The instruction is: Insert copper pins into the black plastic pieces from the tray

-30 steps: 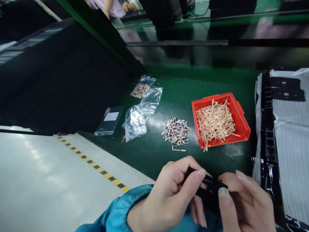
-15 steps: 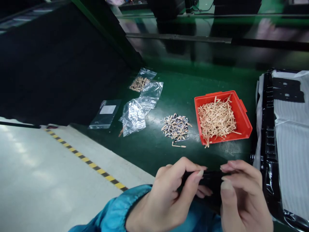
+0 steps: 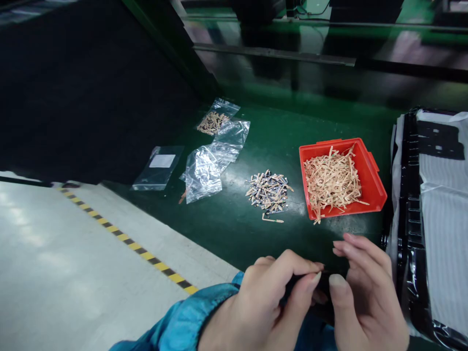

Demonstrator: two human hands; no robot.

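At the bottom centre, my left hand (image 3: 281,297) pinches the edge of a dark, flat piece (image 3: 328,280) between thumb and index finger. My right hand (image 3: 365,292) is at the other end of this piece, its thumb against it and its fingers raised and curved. Much of the dark piece is hidden by the hands. Beyond them lies a pile of small tan and dark strips (image 3: 268,191), with a single L-shaped tan strip (image 3: 272,219) just in front of it. A red bin (image 3: 373,195) holds many thin tan strips (image 3: 331,180).
Clear plastic bags (image 3: 203,175) lie left of the pile, one behind them (image 3: 214,122) holding small parts. A labelled bag (image 3: 157,168) is farther left. Black trays with white sheets (image 3: 444,214) stand at the right. A black curtain (image 3: 91,92) hangs at the upper left.
Both hands have come closer together around the dark piece, and the left has shifted right. The right thumb now touches the piece. The view has shifted slightly.
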